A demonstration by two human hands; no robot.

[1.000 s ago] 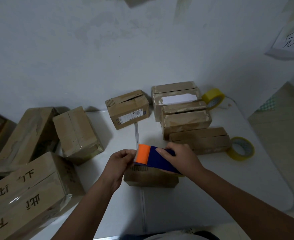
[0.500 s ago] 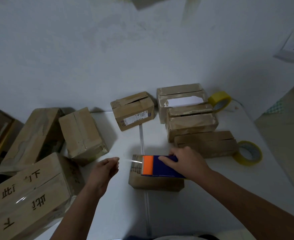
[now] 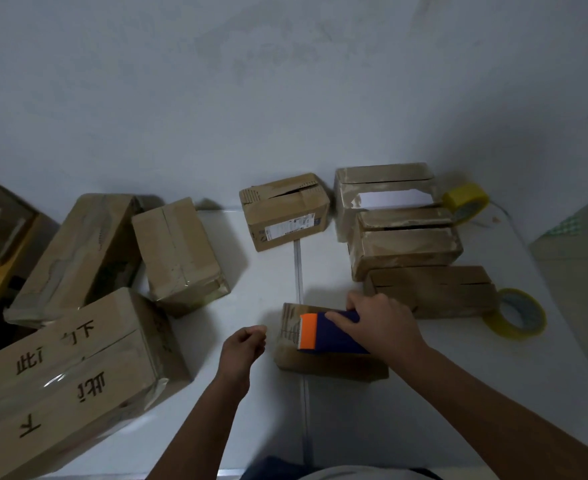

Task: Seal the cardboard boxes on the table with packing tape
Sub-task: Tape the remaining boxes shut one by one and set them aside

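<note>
A small cardboard box [image 3: 320,367] lies on the white table [image 3: 441,382] right in front of me. On its top sits a blue tape dispenser [image 3: 335,336] with an orange front, gripped by my right hand [image 3: 380,323]. My left hand [image 3: 246,344] hovers just left of the box's end, fingers curled in a pinch as if on the clear tape's end. The strip itself is too faint to make out.
Three unsealed boxes [image 3: 406,252] stack at the back right, and one with a label [image 3: 285,213] stands behind the middle. Taped boxes [image 3: 178,254] and a big one with black characters [image 3: 67,375] fill the left. Two yellow tape rolls [image 3: 516,315] lie at the right.
My left hand drew away from the dispenser to the left, pulling tape out, then curled beside the box end. The right hand lowered the dispenser onto the box top.
</note>
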